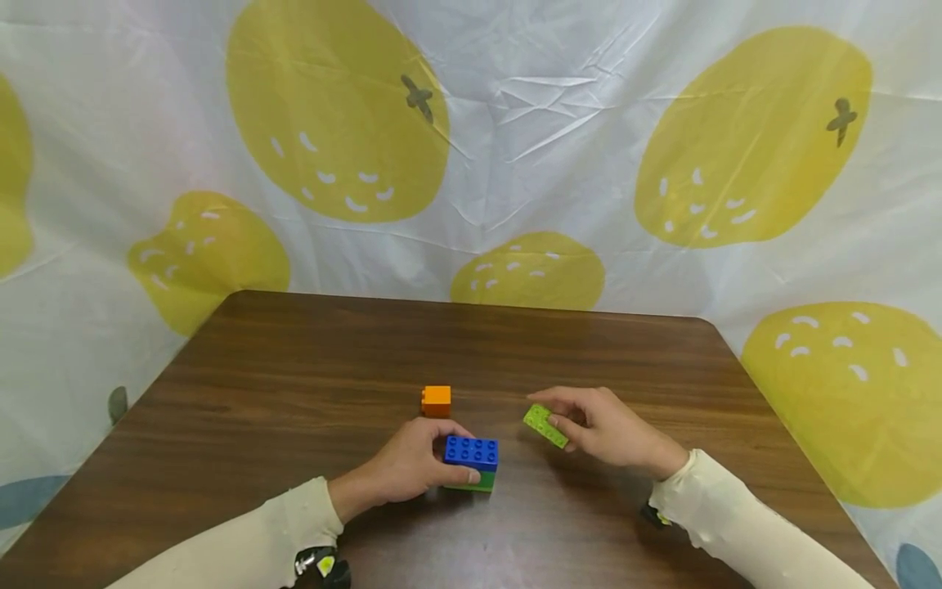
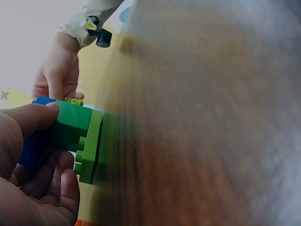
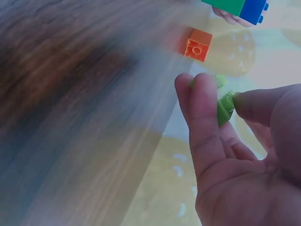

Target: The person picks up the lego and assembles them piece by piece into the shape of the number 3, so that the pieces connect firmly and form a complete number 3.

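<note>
A stack of toy building bricks stands near the table's middle: a blue brick (image 1: 471, 451) on top, a green brick (image 2: 74, 123) under it and a thin light-green plate (image 2: 92, 148) at the bottom. My left hand (image 1: 408, 462) grips the stack from its left side, thumb across the front. To the right, my right hand (image 1: 607, 429) pinches a lime-green brick (image 1: 545, 426) between thumb and fingers, tilted and apart from the stack. In the right wrist view, fingers hide part of that lime-green brick (image 3: 225, 108).
Just behind the left hand, an orange brick (image 1: 437, 401) lies on its side on the brown wooden table (image 1: 331, 343). A white cloth with yellow fruit prints (image 1: 515, 98) hangs beyond the table's far edge.
</note>
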The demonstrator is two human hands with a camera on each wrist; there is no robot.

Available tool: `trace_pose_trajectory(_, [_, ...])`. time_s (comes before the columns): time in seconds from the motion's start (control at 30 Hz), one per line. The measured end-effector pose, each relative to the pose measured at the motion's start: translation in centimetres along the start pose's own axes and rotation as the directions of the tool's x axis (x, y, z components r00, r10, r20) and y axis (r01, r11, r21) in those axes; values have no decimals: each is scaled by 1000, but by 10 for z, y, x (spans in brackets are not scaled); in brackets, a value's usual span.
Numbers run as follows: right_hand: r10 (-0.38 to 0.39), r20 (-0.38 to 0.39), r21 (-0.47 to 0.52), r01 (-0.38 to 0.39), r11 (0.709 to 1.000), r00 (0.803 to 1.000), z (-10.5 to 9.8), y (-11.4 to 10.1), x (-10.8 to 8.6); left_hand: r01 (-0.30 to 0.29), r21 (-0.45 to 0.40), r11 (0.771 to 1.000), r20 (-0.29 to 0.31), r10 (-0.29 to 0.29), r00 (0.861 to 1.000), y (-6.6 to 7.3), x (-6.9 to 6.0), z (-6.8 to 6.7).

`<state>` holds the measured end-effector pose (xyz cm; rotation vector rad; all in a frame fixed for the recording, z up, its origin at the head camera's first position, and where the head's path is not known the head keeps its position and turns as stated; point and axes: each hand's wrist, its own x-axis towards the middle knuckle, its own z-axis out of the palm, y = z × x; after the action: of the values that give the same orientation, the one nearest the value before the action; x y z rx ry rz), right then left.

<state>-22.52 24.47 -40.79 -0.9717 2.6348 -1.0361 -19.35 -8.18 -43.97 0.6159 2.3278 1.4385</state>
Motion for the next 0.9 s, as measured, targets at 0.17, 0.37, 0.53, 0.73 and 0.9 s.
trace_pose_trajectory(0.17, [2,14,63,-3,998,1000,2,-2,2,5,1,1000,-1,-5,1000,-1,0,0])
trace_pose_trajectory(0.37, [7,5,55,-8,998,1000,3,-5,4,-9,-3,1000,1,9,1000,-1,0,0])
trace_pose_trajectory(0.53, [29,-19,16,-29,999,999,3,-7,4,-21,0,1000,1,21,1000,-1,1,-1])
trace_pose_trajectory(0.73, [23,-9,30,-22,999,1000,4,-8,5,-11,5,1000,3,11,1000,-1,0,-1])
trace_pose_trajectory(0.9, [16,1,57,-16,998,1000,4,-10,6,-5,-3,1000,6,5,1000,-1,0,-1])
